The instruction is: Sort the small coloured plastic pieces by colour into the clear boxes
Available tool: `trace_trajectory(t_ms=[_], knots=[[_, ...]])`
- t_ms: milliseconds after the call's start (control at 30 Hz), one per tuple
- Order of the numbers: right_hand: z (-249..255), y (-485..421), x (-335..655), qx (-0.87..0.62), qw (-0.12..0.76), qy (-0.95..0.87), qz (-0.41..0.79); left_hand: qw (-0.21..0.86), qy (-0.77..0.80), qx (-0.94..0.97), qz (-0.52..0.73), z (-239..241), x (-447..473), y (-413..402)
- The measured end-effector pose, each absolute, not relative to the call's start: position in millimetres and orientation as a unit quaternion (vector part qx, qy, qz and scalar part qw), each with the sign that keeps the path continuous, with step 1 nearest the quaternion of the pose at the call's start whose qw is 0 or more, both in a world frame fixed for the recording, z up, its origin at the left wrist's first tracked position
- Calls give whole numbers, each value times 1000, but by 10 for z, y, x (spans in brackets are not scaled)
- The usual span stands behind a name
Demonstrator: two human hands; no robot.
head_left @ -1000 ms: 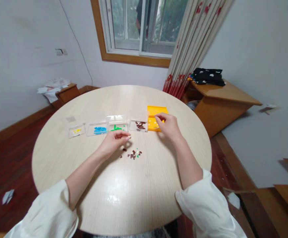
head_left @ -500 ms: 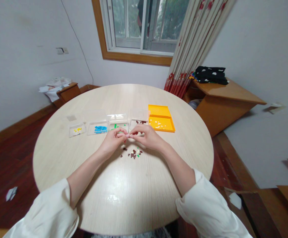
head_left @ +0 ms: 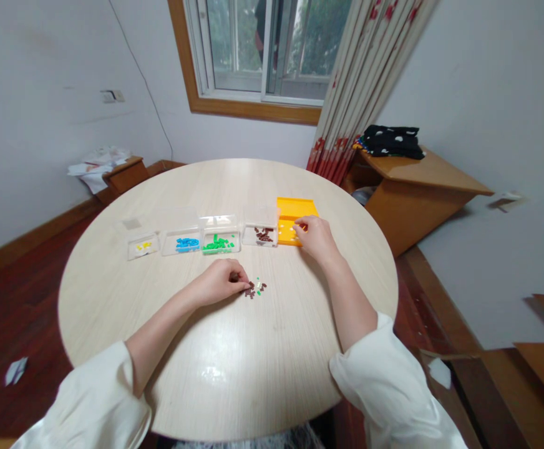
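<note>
My left hand (head_left: 221, 280) rests low over the table, fingers pinched at the left edge of a small loose pile of brown pieces (head_left: 252, 292). A few green pieces (head_left: 259, 292) and pale ones lie among them. Whatever sits between those fingertips is too small to make out. Over the open yellow box (head_left: 296, 207) hangs my right hand (head_left: 317, 238), thumb and fingers closed together. White bits show in the box near its fingertips, and I cannot tell whether one is held. The hand hides the box's right part.
Clear lidded trays stand open in a row: yellow pieces (head_left: 143, 247), blue pieces (head_left: 188, 244), green pieces (head_left: 218, 243) and brown pieces (head_left: 264, 235). All are on a round wooden table (head_left: 234, 368). A wooden cabinet (head_left: 422, 193) with folded black cloth (head_left: 392, 142) stands at the right.
My hands have parted from each other. The right one moved right, over the yellow box; the left one came down to the loose pile. The green tray is now uncovered to view.
</note>
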State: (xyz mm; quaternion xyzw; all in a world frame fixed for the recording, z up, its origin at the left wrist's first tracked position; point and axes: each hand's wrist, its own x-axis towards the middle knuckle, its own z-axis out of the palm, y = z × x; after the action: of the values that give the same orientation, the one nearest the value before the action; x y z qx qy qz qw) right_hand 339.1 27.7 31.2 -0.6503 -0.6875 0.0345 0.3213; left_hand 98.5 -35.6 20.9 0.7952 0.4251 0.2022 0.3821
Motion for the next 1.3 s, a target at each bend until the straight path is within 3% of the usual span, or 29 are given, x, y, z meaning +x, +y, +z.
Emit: trace_trajectory(t_ms=[100, 200, 367, 500, 833, 1100, 1300], knots=[[348, 251, 3365, -648, 325, -687, 61, 374, 425, 799, 203, 228, 987, -362], [449, 144, 3244, -560, 304, -751, 176, 382, 417, 798, 208, 234, 991, -368], [555, -94, 2973, -404, 131, -827, 369, 399, 412, 793, 204, 211, 996, -368], [534, -170, 2872, -373, 63, -841, 385, 400, 425, 786, 204, 218, 1009, -371], [512, -169, 2851, -383, 25, -854, 351, 439, 458, 725, 268, 261, 1007, -332], [556, -171, 2873, -383, 85, -838, 379, 505, 448, 656, 337, 292, 1000, -310], [548, 5, 3092, -435, 288, -754, 400, 499, 466, 636, 359, 318, 1008, -316]])
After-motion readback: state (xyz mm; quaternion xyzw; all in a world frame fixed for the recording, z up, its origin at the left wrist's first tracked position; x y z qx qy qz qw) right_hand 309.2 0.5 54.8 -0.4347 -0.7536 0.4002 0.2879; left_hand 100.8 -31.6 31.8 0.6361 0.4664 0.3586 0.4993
